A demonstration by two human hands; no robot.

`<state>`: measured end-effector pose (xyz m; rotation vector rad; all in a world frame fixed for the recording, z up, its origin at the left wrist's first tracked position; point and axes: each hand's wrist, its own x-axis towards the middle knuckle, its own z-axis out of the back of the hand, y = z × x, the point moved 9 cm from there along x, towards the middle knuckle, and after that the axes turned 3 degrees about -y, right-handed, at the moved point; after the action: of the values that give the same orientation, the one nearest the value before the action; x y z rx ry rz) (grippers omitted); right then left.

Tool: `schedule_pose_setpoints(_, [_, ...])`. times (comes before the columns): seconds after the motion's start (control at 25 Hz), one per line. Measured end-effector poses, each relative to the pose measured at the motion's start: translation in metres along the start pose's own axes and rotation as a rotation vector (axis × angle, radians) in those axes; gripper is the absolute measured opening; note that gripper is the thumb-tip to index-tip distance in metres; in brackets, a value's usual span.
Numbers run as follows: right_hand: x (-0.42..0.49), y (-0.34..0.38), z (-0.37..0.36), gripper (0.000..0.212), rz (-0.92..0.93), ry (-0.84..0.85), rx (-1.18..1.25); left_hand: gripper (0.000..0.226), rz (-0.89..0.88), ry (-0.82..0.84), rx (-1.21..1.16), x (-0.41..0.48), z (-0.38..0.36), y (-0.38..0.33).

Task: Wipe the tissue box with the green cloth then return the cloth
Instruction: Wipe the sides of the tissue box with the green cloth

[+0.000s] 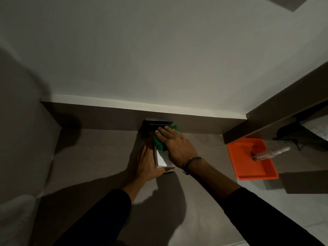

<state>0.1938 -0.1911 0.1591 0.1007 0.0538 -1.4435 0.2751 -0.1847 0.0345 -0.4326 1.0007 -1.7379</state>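
Note:
The tissue box (pixel 162 161) stands on the grey-brown surface against the back ledge; its near side is white and its top is dark. My left hand (pixel 147 164) grips its left side and near corner. My right hand (pixel 174 145) lies flat on the green cloth (pixel 158 144), pressing it onto the box's top. The cloth is bunched, and its green edges show left of my fingers and beyond my fingertips. Most of the box's top is hidden under hand and cloth.
An orange tray (pixel 248 167) sits to the right, with a white tube or packet (pixel 271 152) lying across its far corner. A dark object (pixel 300 135) lies further right under a shelf. A low ledge (pixel 142 110) and white wall close off the back.

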Motion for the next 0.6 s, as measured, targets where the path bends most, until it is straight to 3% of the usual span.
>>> schedule_pose_setpoints(0.16, [-0.027, 0.009, 0.0, 0.076, 0.024, -0.066, 0.003, 0.12, 0.026, 0.041, 0.007, 0.005, -0.015, 0.018])
schedule_pose_setpoints(0.24, [-0.047, 0.019, -0.004, 0.077, 0.031, -0.069, 0.02, 0.096, 0.02, -0.017, 0.164, -0.003, -0.029, -0.024])
schedule_pose_setpoints(0.32, [-0.062, 0.029, -0.007, 0.076, 0.031, -0.071, 0.021, 0.065, 0.166, 0.015, 0.087, 0.005, -0.037, -0.05])
schedule_pose_setpoints(0.4, [-0.074, 0.035, -0.007, 0.073, 0.044, -0.079, 0.004, 0.053, 0.225, -0.088, 0.201, -0.016, -0.043, -0.099])
schedule_pose_setpoints(0.52, [-0.097, 0.031, -0.013, 0.078, 0.05, -0.038, -0.002, 0.056, 0.217, -0.118, 0.052, 0.004, -0.045, -0.029])
schedule_pose_setpoints(0.56, [-0.105, 0.024, -0.017, 0.083, 0.03, -0.03, -0.004, 0.07, 0.259, -0.206, 0.056, -0.001, -0.019, 0.002])
schedule_pose_setpoints(0.6, [-0.112, 0.016, -0.019, 0.088, -0.002, -0.03, -0.006, 0.093, 0.144, -0.299, 0.072, -0.008, -0.007, 0.02])
